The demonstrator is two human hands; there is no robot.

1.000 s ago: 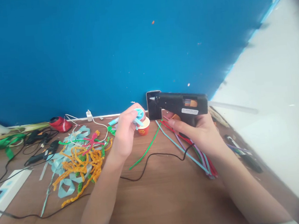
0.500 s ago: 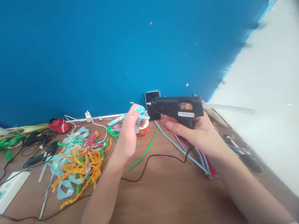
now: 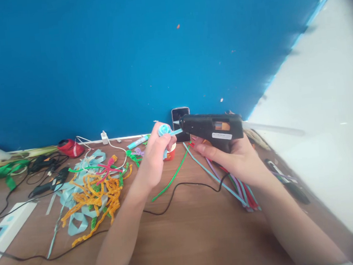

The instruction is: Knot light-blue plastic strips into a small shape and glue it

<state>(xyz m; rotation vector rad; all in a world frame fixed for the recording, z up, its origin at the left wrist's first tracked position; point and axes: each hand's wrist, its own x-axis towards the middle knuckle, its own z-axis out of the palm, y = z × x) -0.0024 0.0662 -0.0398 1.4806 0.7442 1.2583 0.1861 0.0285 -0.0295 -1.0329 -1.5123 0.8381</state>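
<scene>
Between the thumb and fingers of my left hand is a light-blue pipe cleaner coil, with a short straight end sticking out to the right. Wrapped around the handle of a black glue gun is my right hand. The gun lies level, its nozzle pointing left at the coil's loose end; whether they touch I cannot tell. A clear glue stick juts from its back. Behind the hands a dark phone leans on the wall, with a red paper cup partly hidden beside it.
Orange twisted pipe cleaners and pale-blue ribbon are heaped at left. A white power strip lies near a second glue gun. Loose pipe cleaners sit under my right hand. A black cord crosses the table.
My left hand has turned the coil so its round face shows more, and its loose end is now close to the nozzle. The glue gun has shifted slightly right.
</scene>
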